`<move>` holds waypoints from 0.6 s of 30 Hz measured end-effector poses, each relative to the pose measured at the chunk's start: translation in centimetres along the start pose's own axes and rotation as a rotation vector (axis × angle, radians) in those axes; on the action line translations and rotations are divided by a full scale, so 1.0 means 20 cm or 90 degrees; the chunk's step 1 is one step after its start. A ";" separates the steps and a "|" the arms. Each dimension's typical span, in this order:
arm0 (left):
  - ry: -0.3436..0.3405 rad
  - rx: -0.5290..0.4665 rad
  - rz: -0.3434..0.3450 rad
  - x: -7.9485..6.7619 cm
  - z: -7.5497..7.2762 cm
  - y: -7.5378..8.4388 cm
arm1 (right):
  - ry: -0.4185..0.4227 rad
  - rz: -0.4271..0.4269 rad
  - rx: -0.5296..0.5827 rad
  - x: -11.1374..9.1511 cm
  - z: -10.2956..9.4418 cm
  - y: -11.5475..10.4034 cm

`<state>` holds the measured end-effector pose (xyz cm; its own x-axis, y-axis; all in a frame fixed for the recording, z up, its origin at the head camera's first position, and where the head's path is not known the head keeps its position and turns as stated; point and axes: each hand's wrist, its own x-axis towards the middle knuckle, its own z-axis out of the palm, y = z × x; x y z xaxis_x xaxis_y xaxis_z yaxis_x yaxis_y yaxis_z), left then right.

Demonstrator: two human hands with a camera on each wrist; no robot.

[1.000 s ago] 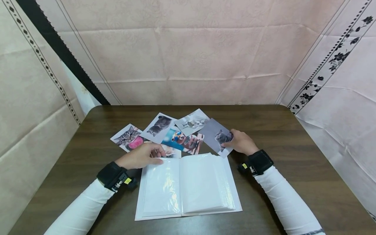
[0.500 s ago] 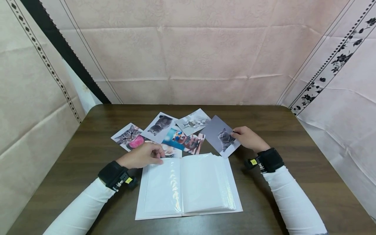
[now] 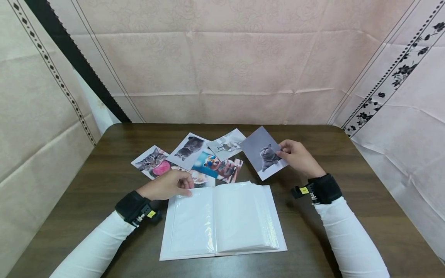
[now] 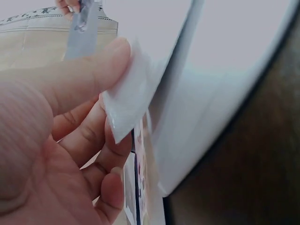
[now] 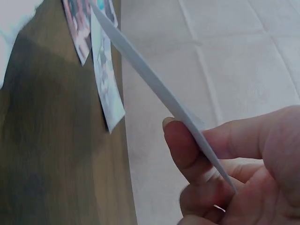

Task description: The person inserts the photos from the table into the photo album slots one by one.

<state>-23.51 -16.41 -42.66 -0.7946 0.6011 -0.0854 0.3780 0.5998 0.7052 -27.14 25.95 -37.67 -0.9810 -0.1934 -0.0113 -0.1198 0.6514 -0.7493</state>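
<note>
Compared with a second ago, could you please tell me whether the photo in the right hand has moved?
Yes: in the head view, the photo in the right hand has shifted up the picture and slightly right, toward the table's far edge.

The album (image 3: 191, 226) is lying on the table (image 3: 87, 200). Photos (image 3: 189, 150) are overlapping behind it, extending past its left side. The right hand (image 3: 298, 157) is holding a print (image 3: 259, 154) behind its right half; the left hand (image 3: 169, 183) is gripping its left page's far edge.
</note>
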 end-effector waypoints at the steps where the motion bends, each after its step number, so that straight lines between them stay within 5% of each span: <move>1: 0.001 0.000 -0.001 0.00 0.00 0.00 | -0.003 0.001 0.006 0.00 0.00 -0.01; 18: 0.022 0.026 0.035 -0.01 0.00 0.00 | -0.032 -0.047 0.146 -0.02 0.14 -0.09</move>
<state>-23.39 -16.51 -42.65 -0.7872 0.6163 -0.0223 0.4404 0.5871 0.6792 -26.07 22.80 -38.30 -0.9616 -0.2736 0.0205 -0.1475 0.4523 -0.8796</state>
